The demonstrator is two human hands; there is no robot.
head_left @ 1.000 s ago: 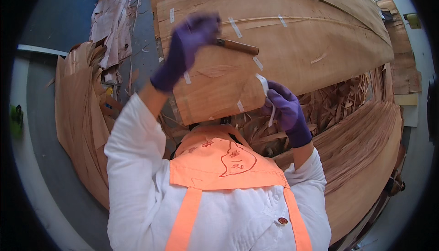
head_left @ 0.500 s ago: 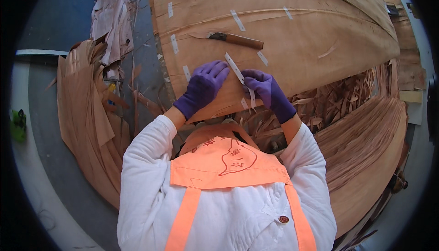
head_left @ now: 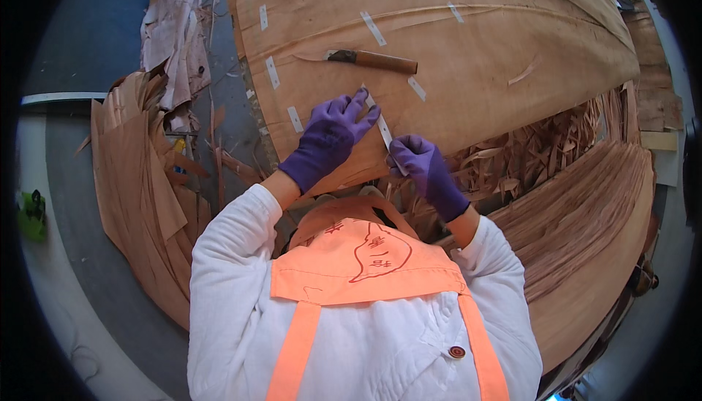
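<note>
My left hand (head_left: 328,138), in a purple glove, rests on the pale brown veneer sheet (head_left: 512,43), fingers spread, tips on the upper end of a white tape strip (head_left: 383,127). My right hand (head_left: 428,172), gloved alike, pinches the lower end of that strip. A wooden-handled knife (head_left: 380,61) lies just beyond my fingers, blade toward the left. Several short white strips (head_left: 373,28) are stuck on the sheet around it.
Piled veneer lies at the left (head_left: 135,182) and right (head_left: 578,240). Torn scraps (head_left: 530,145) fill the gap below the sheet's right edge. A crumpled pale sheet (head_left: 172,28) is at upper left, a green object (head_left: 31,214) at the far left.
My left hand has come down from the knife, which now lies on the sheet, onto the tape. The strip, earlier held up in my right hand, now lies along the sheet.
</note>
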